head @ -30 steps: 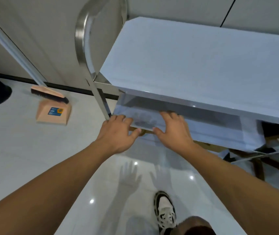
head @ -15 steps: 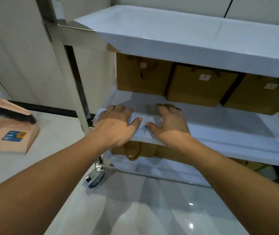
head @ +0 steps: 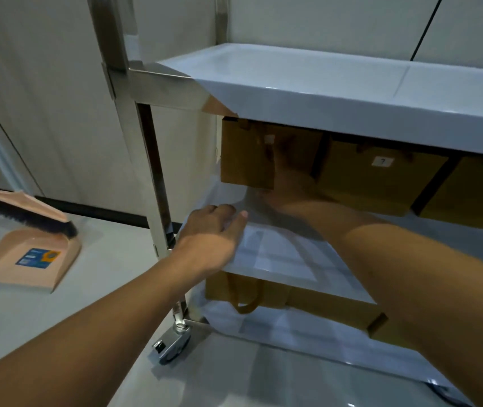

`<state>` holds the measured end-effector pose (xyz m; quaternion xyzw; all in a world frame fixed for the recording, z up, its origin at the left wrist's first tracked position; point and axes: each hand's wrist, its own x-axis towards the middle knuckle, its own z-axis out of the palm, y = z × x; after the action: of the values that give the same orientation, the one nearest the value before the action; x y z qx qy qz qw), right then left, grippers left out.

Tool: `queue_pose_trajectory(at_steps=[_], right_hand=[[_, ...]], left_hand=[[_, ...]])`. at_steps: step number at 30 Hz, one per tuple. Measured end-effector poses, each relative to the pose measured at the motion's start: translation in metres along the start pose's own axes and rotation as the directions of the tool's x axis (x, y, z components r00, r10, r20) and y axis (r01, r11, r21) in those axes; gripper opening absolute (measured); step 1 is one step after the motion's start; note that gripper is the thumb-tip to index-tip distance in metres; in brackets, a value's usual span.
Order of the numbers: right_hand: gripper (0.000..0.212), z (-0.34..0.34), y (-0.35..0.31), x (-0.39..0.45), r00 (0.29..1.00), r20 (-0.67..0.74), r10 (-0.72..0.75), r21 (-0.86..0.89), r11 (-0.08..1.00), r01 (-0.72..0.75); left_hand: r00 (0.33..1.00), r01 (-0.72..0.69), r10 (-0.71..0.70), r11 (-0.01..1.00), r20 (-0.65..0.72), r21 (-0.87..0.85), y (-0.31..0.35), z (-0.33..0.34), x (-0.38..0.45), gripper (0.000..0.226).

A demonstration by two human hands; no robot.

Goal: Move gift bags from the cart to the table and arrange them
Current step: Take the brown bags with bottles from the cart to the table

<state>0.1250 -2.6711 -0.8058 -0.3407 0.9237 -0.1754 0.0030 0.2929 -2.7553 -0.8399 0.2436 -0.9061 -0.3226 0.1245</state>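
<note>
Reaching under the cart [head: 308,95] top, the blurred right hand [head: 290,186] touches the leftmost bag [head: 249,154], grip unclear; left hand [head: 208,233] rests flat below. Paper looks light, crushable: lift by handles.

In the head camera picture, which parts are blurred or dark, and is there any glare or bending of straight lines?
Head view: the right hand is smeared by motion blur against the leftmost brown gift bag; the left hand is sharper. The middle shelf lies in the top shelf's shadow, so the bags look dim. Small glare spots show on the floor. The wide lens bows the cart post.
</note>
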Motion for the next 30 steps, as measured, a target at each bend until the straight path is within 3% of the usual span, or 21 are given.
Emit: queue_pose_trajectory(at_steps=[2, 4, 7, 9, 11, 13, 15, 16, 19, 24, 25, 27, 28, 30], right_hand=[[0.066, 0.001, 0.001, -0.005, 0.999, 0.019, 0.045, -0.02, 0.999, -0.045], [0.037, 0.006, 0.002, -0.026, 0.998, 0.033, 0.054, -0.049, 0.997, -0.053], [0.024, 0.012, -0.001, -0.07, 0.997, -0.075, -0.02, 0.025, 0.999, 0.022], [0.018, 0.009, -0.007, -0.091, 0.987, -0.153, -0.041, -0.016, 0.999, 0.039], [0.019, 0.007, -0.011, -0.106, 0.967, -0.235, -0.099, -0.15, 0.987, 0.065], [0.015, 0.008, -0.007, -0.115, 0.871, -0.4, -0.283, -0.23, 0.952, 0.203], [0.013, 0.012, 0.001, -0.119, 0.748, -0.542, -0.383, -0.16, 0.921, 0.355], [0.018, 0.012, 0.003, -0.119, 0.734, -0.561, -0.382, -0.073, 0.907, 0.416], [0.032, 0.008, 0.003, -0.121, 0.739, -0.579, -0.346, 0.084, 0.876, 0.476], [0.01, 0.007, 0.016, -0.12, 0.793, -0.541, -0.28, 0.031, 0.936, 0.351], [0.013, 0.007, 0.017, -0.117, 0.834, -0.477, -0.277, 0.012, 0.947, 0.322], [0.036, 0.003, 0.016, -0.114, 0.941, -0.196, -0.277, -0.044, 0.961, 0.273], [0.045, 0.001, 0.014, -0.112, 0.957, -0.08, -0.28, -0.084, 0.958, 0.273], [0.064, -0.005, 0.008, -0.107, 0.963, 0.009, -0.268, -0.113, 0.957, 0.267]], left_hand=[[1.0, 0.022, -0.023, 0.996, -0.012, -0.083, 0.003, -0.005, -0.002, 0.045], [0.994, 0.097, -0.105, 0.958, -0.018, -0.271, 0.012, -0.009, -0.004, 0.041], [0.978, 0.181, -0.21, 0.863, -0.01, -0.472, 0.025, -0.013, 0.002, 0.036], [0.959, 0.23, -0.284, 0.8, -0.012, -0.554, 0.032, -0.012, 0.009, 0.037], [0.916, 0.298, -0.399, 0.622, 0.034, -0.724, 0.041, -0.014, 0.014, 0.033], [0.877, 0.316, -0.452, 0.279, 0.166, -0.907, 0.047, -0.015, 0.017, 0.034], [0.859, 0.333, -0.378, -0.099, 0.345, -0.938, 0.049, -0.013, 0.022, 0.059], [0.865, 0.331, -0.347, -0.15, 0.363, -0.932, 0.049, -0.012, 0.024, 0.062], [0.871, 0.278, -0.424, 0.006, 0.249, -0.961, 0.05, -0.003, 0.028, 0.035], [0.819, 0.251, -0.539, 0.028, 0.197, -0.968, 0.05, 0.011, 0.023, 0.041], [0.808, 0.238, -0.564, 0.043, 0.173, -0.97, 0.05, 0.012, 0.023, 0.042], [0.766, 0.231, -0.634, 0.117, 0.106, -0.966, 0.05, 0.017, 0.027, 0.041], [0.752, 0.23, -0.655, 0.153, 0.075, -0.961, 0.052, 0.018, 0.026, 0.039], [0.74, 0.249, -0.671, 0.198, 0.054, -0.948, 0.056, 0.019, 0.024, 0.035]])
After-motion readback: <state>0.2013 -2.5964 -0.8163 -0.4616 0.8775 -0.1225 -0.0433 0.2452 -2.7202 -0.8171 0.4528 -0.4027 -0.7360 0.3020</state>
